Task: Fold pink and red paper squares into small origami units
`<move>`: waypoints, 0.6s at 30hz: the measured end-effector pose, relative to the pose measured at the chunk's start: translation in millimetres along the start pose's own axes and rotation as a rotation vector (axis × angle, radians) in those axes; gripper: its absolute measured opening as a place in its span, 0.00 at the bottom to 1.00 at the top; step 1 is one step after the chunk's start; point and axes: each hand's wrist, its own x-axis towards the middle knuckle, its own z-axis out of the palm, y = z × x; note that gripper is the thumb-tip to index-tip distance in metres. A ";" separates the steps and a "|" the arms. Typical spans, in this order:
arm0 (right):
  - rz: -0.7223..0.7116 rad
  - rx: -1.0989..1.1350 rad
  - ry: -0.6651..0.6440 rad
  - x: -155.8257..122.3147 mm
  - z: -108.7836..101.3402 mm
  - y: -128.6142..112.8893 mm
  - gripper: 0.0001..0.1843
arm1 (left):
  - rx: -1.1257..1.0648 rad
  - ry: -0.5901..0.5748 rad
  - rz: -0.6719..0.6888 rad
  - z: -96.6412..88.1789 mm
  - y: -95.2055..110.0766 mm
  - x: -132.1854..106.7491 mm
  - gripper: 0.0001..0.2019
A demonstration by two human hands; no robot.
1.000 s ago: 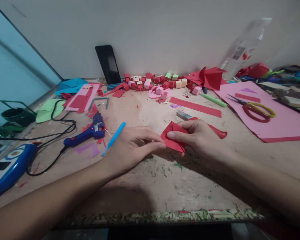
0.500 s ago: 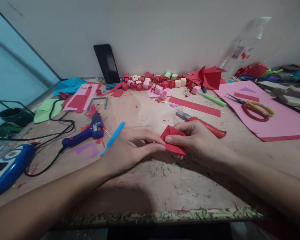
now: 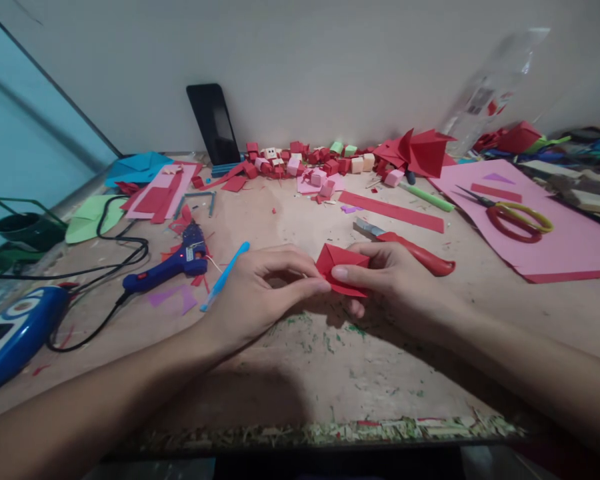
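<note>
A small piece of folded red paper, with creases running to its corners, is held above the table between both hands. My right hand grips its right side, the thumb lying across the front and the fingers partly hidden behind. From the left, my left hand pinches the paper's left edge between thumb and fingertips. A blue pen lies just beside my left hand. Behind my right hand rests a red-handled knife with a grey blade.
A blue glue gun with a black cable lies left. Scissors rest on pink paper at right. Small paper cubes, a leaning phone and a red strip are farther back. A plastic bottle leans at the wall.
The folded red paper has tilted and shifted slightly up and left in my hands. Both hands keep their grip; the right fingers below the paper have moved a little.
</note>
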 end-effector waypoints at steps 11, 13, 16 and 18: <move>-0.067 -0.019 0.035 -1.2 -1.2 1.7 0.12 | -0.037 0.008 -0.092 1.4 -1.9 2.2 0.03; -0.086 -0.049 0.033 -0.6 -0.9 3.0 0.11 | -0.043 0.018 -0.112 1.9 -2.2 2.6 0.04; -0.132 0.017 0.068 1.5 -0.7 5.3 0.10 | -0.060 0.080 -0.109 2.6 -1.6 2.8 0.05; -0.186 0.113 0.102 2.5 -1.1 5.6 0.12 | -0.058 0.155 -0.096 2.6 -0.6 3.0 0.04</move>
